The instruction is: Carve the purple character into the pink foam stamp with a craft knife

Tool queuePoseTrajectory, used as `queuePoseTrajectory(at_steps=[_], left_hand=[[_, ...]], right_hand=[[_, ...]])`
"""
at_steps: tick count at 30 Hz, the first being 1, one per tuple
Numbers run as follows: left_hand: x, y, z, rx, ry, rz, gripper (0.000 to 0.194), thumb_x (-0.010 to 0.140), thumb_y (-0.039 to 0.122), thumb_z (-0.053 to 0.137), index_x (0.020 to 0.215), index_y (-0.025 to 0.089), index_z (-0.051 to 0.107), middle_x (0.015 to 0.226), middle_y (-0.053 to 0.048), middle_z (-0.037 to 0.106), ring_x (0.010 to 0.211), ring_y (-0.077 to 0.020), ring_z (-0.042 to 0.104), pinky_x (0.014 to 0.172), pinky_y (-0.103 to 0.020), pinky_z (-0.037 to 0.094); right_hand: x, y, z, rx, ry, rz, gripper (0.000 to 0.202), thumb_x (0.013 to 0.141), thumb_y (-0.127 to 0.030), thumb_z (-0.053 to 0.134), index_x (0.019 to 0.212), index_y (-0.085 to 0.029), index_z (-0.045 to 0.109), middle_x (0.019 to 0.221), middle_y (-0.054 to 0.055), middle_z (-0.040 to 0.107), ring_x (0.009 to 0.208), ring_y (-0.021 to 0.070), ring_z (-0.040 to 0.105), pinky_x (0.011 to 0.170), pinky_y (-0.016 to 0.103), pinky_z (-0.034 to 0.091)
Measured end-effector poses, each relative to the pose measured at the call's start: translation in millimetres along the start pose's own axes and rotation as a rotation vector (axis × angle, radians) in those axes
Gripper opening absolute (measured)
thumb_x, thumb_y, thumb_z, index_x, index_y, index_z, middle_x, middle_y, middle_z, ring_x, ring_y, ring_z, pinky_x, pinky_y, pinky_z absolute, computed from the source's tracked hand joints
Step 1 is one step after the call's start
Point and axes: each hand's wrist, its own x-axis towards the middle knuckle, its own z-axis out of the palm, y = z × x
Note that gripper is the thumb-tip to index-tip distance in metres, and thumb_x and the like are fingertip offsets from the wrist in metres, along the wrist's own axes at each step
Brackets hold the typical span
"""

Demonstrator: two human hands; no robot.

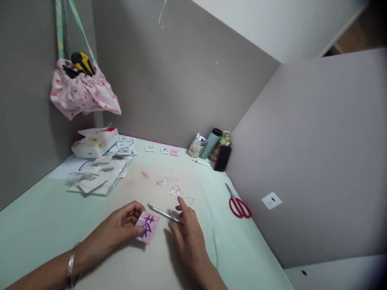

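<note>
Pink card (147, 226) with purple character, flat on table, thin metal tool (165, 214) just beside

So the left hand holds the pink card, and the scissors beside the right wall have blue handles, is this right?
Not quite. The head view shows the scissors with red handles, not blue. The rest stands: the left hand holds the pink card, and the scissors lie beside the right wall.

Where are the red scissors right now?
The scissors lie on the table at the right, near the wall, beyond the right hand.
</note>
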Motion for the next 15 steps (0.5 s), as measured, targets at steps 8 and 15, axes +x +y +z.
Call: queuePoseTrajectory(at_steps=[8, 15], left_hand=[[12, -18, -12.1, 0.160, -0.206, -0.070, 0.035, 0.069, 0.038, 0.080, 0.087, 0.022, 0.056, 0.075, 0.003, 0.056, 0.071, -0.0172, 0.051, 0.063, -0.027, 0.040], [11, -31, -13.4, 0.246, -0.233, -0.135, 0.036, 0.062, 0.047, 0.076, 0.081, 0.024, 0.054, 0.070, 0.005, 0.050, 0.065, -0.0163, 0.046, 0.060, -0.025, 0.040]], right_hand=[[23, 42, -76, -0.329, 0.037, 0.010, 0.057, 0.091, -0.030, 0.068, 0.146, -0.024, 0.054, 0.136, 0.014, 0.067, 0.126, 0.0334, 0.062, 0.108, 0.054, 0.051], [145, 126, -135, -0.395, 0.268, 0.277, 0.047, 0.095, -0.039, 0.072, 0.135, -0.016, 0.060, 0.131, 0.015, 0.067, 0.122, 0.0316, 0.065, 0.101, 0.052, 0.055]])
